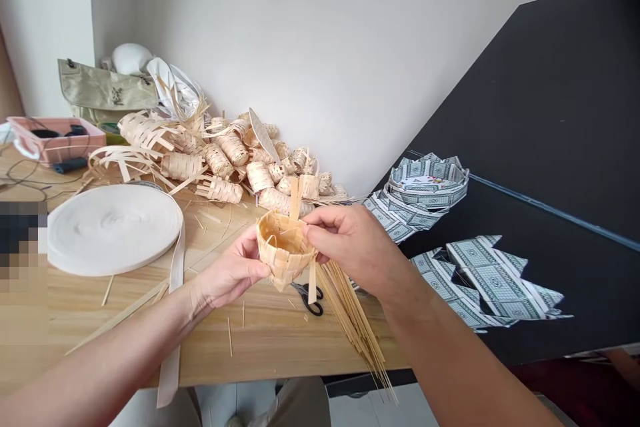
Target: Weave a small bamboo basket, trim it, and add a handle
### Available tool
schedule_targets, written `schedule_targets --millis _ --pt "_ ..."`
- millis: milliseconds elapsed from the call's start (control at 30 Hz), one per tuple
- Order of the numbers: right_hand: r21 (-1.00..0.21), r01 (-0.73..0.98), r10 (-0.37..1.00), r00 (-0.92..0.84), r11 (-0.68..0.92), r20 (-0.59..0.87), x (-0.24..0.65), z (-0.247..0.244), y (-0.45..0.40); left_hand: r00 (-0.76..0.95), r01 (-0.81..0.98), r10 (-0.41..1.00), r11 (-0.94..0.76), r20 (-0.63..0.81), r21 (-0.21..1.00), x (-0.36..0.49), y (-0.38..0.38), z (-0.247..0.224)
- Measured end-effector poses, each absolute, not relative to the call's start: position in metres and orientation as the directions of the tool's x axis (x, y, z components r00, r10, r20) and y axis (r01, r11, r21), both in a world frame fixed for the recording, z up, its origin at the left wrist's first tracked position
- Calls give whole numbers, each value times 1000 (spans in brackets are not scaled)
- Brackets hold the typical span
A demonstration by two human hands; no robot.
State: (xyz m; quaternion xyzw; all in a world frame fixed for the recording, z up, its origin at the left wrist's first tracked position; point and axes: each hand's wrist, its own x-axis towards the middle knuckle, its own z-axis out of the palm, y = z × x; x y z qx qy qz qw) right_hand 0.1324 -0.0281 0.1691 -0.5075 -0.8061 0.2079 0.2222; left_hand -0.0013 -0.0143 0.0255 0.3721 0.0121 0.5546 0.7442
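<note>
A small woven basket (287, 260) of pale wood strips is held up over the table's front half, its mouth tilted towards me. My left hand (237, 270) grips its left wall, thumb outside near the bottom. On the right rim, the fingers of my right hand (345, 237) are pinched together. One loose strip (295, 199) sticks up behind the rim, and another strip end (313, 283) hangs below my right fingers. Under the basket lie black-handled scissors (314, 300), partly hidden. A bundle of thin straw-coloured strips (355, 313) lies below my right hand, reaching over the table edge.
A pile of woven cylinders (233, 147) leans along the wall. A white coil of flat strip (117, 230) lies at left, its tail over the table edge. Behind are a pink basket (60, 140) and khaki bag (110, 90). Folded-card pieces (500, 280) sit on the black surface.
</note>
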Motion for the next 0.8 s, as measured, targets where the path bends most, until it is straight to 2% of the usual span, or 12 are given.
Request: schedule_targets --millis 200,467,667,800 --pt "-531 733 902 -389 425 186 141 162 -27 395 -796 825 87 404 599 -1 -15 27" --pt "-571 690 893 -393 445 220 149 150 -21 358 -767 861 52 360 639 1 -14 27" --pt "-503 687 851 -438 524 289 152 151 -17 342 -770 883 68 322 634 6 -14 24" --pt "-476 678 828 -484 560 285 148 156 -13 415 -744 865 144 282 652 7 -14 22"
